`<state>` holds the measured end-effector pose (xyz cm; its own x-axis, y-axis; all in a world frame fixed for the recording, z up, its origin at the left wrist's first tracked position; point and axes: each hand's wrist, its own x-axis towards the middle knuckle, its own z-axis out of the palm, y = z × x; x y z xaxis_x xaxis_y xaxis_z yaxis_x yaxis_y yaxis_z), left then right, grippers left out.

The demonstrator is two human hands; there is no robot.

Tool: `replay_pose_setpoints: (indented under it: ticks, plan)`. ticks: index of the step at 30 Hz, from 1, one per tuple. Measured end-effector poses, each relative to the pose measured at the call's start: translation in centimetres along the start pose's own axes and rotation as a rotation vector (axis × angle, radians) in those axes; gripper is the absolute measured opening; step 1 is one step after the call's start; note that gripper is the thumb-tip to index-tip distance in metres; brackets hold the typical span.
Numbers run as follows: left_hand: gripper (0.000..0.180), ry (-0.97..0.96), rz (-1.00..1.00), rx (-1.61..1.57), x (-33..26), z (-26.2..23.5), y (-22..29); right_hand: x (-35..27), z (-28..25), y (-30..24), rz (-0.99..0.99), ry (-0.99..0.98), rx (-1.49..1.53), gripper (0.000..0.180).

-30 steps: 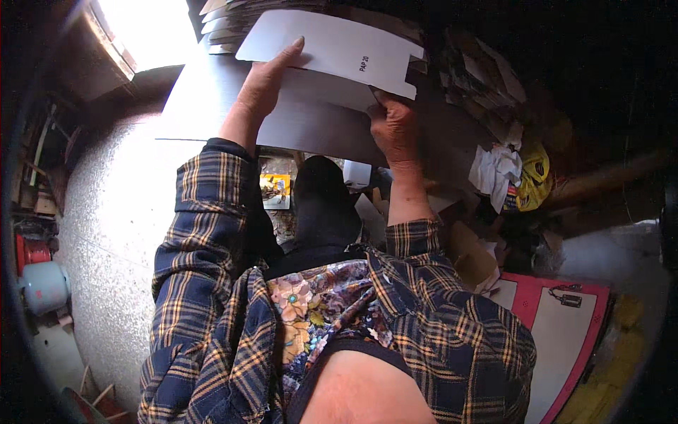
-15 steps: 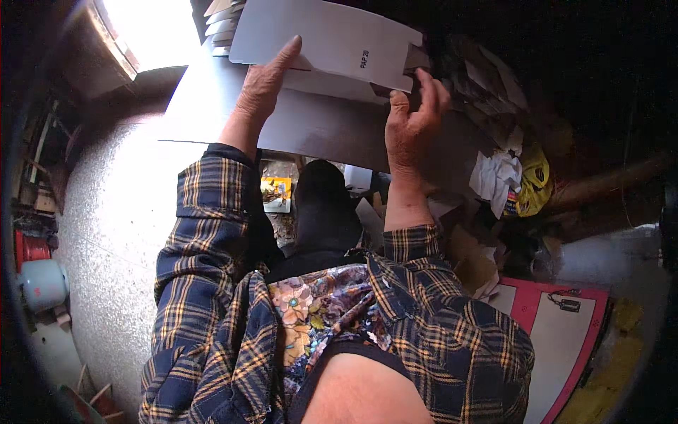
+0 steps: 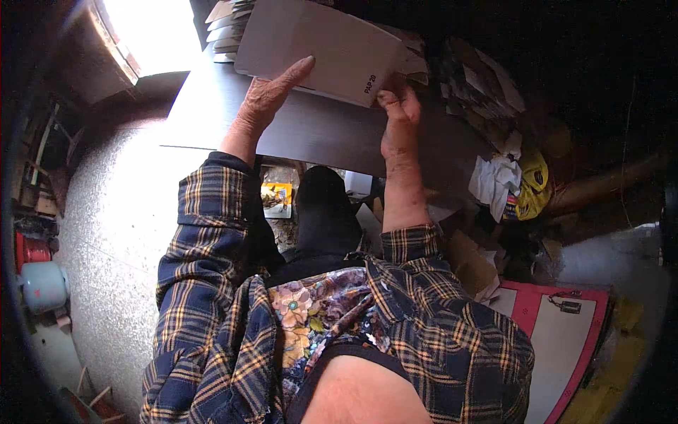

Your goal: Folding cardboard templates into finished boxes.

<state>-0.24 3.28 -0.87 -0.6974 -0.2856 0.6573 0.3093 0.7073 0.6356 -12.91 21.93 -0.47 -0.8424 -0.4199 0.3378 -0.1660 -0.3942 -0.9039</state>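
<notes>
A white cardboard box (image 3: 321,53) with small dark print near its right end is held over the table. My left hand (image 3: 272,90) is closed on its near left edge, thumb on top and fingers hidden underneath. At the near right corner, my right hand (image 3: 401,104) is closed against the box's end, with curled fingertips partly in shadow. The box looks flatter at that end, and no open flap shows there.
The dark grey table (image 3: 311,134) lies beneath the box. Stacked cardboard pieces (image 3: 224,32) stand at far left, and more cardboard (image 3: 484,78) lies at right. A white crumpled wrapper (image 3: 494,177) and yellow bag (image 3: 534,182) hang right. A pink-bordered board (image 3: 565,339) leans lower right.
My right hand has moved left and closed in on the box's end, where open flaps showed before. The box has shifted slightly and tilted, its right end nearer me.
</notes>
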Motion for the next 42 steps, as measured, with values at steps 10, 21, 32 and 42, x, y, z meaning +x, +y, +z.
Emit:
replay_pose_setpoints:
  ticks: [10, 21, 32, 42]
  plan:
    - [0.031, -0.005, 0.03, 0.004, 0.2, 1.2, 0.4, 0.3, -0.2, -1.4, -0.068, -0.153, 0.079, 0.057]
    - [0.043, 0.172, -0.066, -0.352, 0.4, -0.1, -0.2, 0.4, 0.3, -3.3, -0.242, -0.325, -0.073, 0.057]
    - [0.04, 0.208, -0.363, -0.395, 1.5, -0.3, 3.1, 0.5, -0.5, -2.5, -0.052, -0.417, -0.261, 0.053]
    - [0.065, 0.141, -0.344, -0.384, 1.1, -0.2, 2.1, 2.1, -1.9, -0.9, 0.134, -0.047, 0.022, 0.036]
